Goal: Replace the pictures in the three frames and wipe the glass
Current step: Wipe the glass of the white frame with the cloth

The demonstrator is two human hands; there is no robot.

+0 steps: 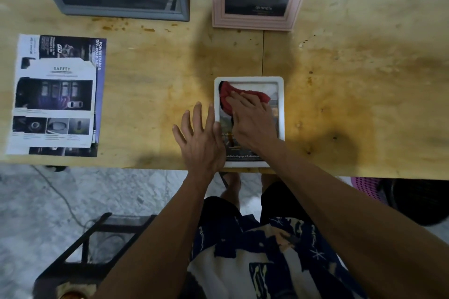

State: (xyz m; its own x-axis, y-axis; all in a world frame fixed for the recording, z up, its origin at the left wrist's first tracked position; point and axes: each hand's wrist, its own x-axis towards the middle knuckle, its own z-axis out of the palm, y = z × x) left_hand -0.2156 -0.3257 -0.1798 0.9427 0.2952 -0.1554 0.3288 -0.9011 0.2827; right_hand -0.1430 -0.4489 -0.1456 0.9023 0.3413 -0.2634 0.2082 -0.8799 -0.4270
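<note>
- We see bare table (155, 85) between the loose pages (57, 94) at left and the white frame (281, 104).
- Right of that frame, open wood.
- Grey frame (184, 7) and pink frame (255, 23) block the far edge.

grey frame (116, 11) top cropped, pink frame (255, 20) likewise

white frame (281, 104): flat, near edge, pic inside
red cloth (245, 98): bunched on its glass
grey frame (116, 13), pink frame (252, 23): upright at back, truck pics
loose pics (56, 94): stacked far left
</note>
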